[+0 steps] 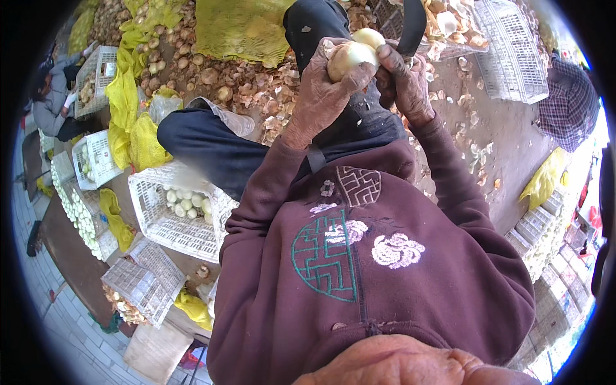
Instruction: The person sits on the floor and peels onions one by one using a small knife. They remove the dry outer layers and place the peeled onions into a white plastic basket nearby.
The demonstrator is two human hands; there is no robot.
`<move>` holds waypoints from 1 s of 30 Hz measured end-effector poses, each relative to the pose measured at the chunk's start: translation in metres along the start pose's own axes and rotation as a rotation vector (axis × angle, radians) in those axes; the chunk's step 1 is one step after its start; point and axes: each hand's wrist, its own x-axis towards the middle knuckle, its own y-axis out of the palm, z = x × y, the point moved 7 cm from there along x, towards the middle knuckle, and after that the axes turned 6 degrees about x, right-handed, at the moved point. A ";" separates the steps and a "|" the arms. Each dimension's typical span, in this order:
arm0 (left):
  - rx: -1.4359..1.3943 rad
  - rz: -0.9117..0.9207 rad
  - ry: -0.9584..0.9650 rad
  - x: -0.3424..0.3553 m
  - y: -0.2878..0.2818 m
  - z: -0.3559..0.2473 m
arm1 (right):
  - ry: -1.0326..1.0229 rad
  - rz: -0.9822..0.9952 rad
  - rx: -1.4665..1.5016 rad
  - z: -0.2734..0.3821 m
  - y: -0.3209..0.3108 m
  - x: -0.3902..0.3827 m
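Note:
My left hand (321, 93) is closed around a pale, mostly peeled onion (348, 61) above my knees. A second rounded, pale onion shape (369, 38) sits against its far side; I cannot tell whether the two are joined. Close by on the right, my right hand (412, 90) grips a knife, its handle hidden in the fist. The wide dark blade (414, 24) points away from me. My right thumb reaches toward the onion, touching or nearly touching it.
Unpeeled onions (208, 76) and loose skins (276, 96) cover the ground ahead. At my left stands a white crate (144, 205) with peeled onions. Yellow mesh sacks (237, 29) lie about. Another crate (510, 54) is at far right. People sit at left (54, 96) and right (568, 106).

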 end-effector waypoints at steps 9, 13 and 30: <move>0.081 0.094 -0.112 0.009 0.021 -0.012 | -0.498 -0.332 0.420 0.021 -0.037 -0.010; -0.256 0.084 -0.127 0.019 0.031 0.002 | -0.613 -0.418 0.269 0.027 -0.071 -0.001; 0.609 0.079 0.434 0.033 0.014 -0.019 | -0.199 0.105 -0.136 -0.067 -0.049 0.028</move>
